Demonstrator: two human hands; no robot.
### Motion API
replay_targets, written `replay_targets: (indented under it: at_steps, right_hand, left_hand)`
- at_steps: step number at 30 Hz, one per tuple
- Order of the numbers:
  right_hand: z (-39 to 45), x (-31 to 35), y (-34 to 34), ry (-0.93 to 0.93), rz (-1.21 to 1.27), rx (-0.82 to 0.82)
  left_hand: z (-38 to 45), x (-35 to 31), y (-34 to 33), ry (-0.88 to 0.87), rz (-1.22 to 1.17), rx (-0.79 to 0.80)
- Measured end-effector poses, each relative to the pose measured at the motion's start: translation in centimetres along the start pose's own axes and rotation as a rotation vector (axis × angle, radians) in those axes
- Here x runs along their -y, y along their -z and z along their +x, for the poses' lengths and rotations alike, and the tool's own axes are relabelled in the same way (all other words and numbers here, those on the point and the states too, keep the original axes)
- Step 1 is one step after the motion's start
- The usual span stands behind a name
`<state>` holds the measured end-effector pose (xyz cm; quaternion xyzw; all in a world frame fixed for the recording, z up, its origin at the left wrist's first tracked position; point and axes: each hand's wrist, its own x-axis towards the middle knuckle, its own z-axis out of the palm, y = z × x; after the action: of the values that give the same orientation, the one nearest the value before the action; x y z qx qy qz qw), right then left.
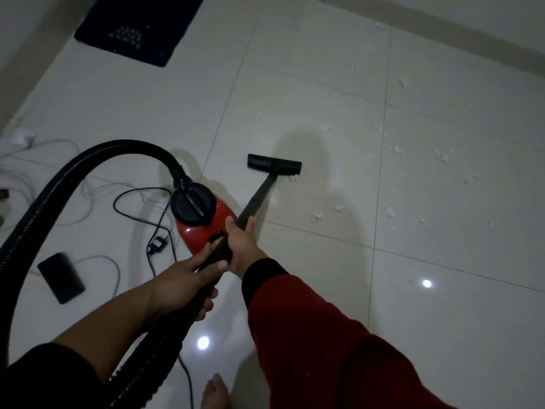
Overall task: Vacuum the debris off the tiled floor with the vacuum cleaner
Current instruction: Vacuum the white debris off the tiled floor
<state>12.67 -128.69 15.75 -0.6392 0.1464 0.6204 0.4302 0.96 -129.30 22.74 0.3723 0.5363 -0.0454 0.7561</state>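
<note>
1. We're holding the wand (259,199) with both hands: the right hand (240,240) is wrapped around the tube higher up, and the left hand (188,278) is closed around the handle end where the hose (59,184) joins.
2. The floor head (274,164) is sitting flat on the tiled floor (324,84), with one white fluff bit (293,178) lying just beside its right end on our side.
3. Most of the debris (442,154) is scattered off to the right of the head, with more clumps (316,216) nearer to us. So we're nowhere near done, by the look of it.
4. Tip for this stroke: we're better off keeping the head flat and dragging slowly, since light fluff probably scoots away if we're shoving fast.
5. We're guessing overlapping passes to the right work best, pulling back over that bit by the head first.
6. The red vacuum body (203,222) is parked right by our hands, left of the wand, so watch the hose isn't yanking it.
7. Loose cables (138,208) and a phone (61,277) are lying on the left, well apart from the fluff. We're steering clear of those, because sucking up a cord would be annoying.
</note>
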Motion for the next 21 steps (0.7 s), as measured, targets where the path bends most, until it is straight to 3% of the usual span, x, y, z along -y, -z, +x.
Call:
replay_targets:
  at_steps: [10,21]
  right_hand:
    - [-1.8,-4.2,-4.5,0.0,-0.142,0.063]
    - [-1.9,-7.5,-2.3,0.096,0.042,-0.098]
  left_hand:
    - [-3.6,3.2,4.3,-0.015,-0.121,-0.031]
    - [-5.2,4.8,3.3,0.018,-0.031,0.07]
